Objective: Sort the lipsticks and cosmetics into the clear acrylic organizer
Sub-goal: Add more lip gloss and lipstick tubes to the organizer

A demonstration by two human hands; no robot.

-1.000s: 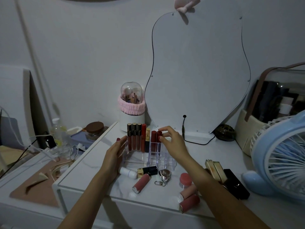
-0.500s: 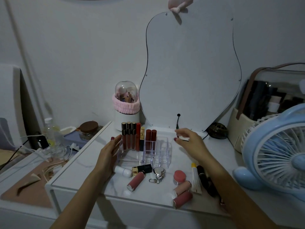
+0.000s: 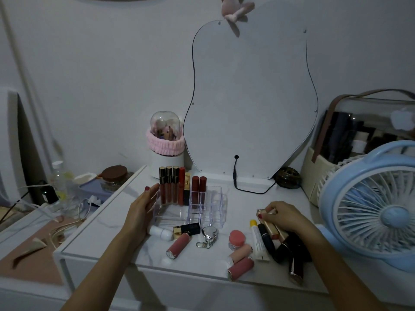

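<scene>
The clear acrylic organizer point(image 3: 211, 205) stands mid-table with several lip glosses point(image 3: 168, 185) and two red lipsticks point(image 3: 199, 186) upright in its back slots. My left hand point(image 3: 143, 206) rests flat against the organizer's left wall, fingers straight. My right hand point(image 3: 281, 215) curls its fingers round a gold lipstick tube point(image 3: 270, 225) lying among dark tubes point(image 3: 285, 248) at the right. Loose on the table lie a black-and-gold lipstick point(image 3: 187, 229), a white roller point(image 3: 160, 232), pink tubes point(image 3: 178, 245) point(image 3: 240, 259), a pink jar point(image 3: 237, 239) and a white tube point(image 3: 258, 240).
A heart keychain point(image 3: 210, 235) lies in front of the organizer. A wavy mirror point(image 3: 249, 97) with a black cable point(image 3: 251, 187) stands behind. A blue fan point(image 3: 372, 209) and a storage box point(image 3: 359, 140) fill the right side; a pink-banded brush holder point(image 3: 165, 144) sits back left.
My right hand has left the red lipsticks in the organizer and moved right and down to the pile, where it now grips a gold tube. My left hand stayed at the organizer.
</scene>
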